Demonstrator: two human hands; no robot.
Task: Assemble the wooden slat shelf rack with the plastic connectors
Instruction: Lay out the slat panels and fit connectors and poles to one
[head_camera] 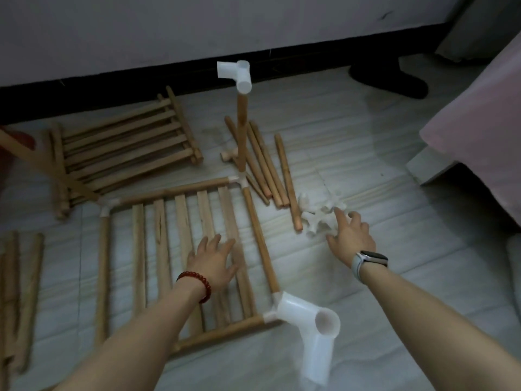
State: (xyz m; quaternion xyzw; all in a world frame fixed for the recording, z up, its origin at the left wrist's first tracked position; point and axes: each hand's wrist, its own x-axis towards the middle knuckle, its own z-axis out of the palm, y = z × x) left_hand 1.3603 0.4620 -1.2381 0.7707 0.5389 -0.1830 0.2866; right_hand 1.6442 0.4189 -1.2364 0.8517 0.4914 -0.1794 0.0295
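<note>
A wooden slat shelf panel (180, 244) lies flat on the floor, framed by rods joined with white plastic connectors. An upright rod (242, 131) rises from its far right corner and carries a white connector (239, 74) on top. A large white connector (313, 328) stands at the near right corner. My left hand (214, 263) rests flat on the slats with fingers spread. My right hand (352, 235) reaches with straight fingers into a pile of loose white connectors (321, 213), touching them.
A second slat panel (124, 148) lies at the back left. Loose rods (270, 167) lie beside the upright rod, and more rods (19, 294) at the left edge. A pink bed (479, 119) fills the right side. A wall runs along the back.
</note>
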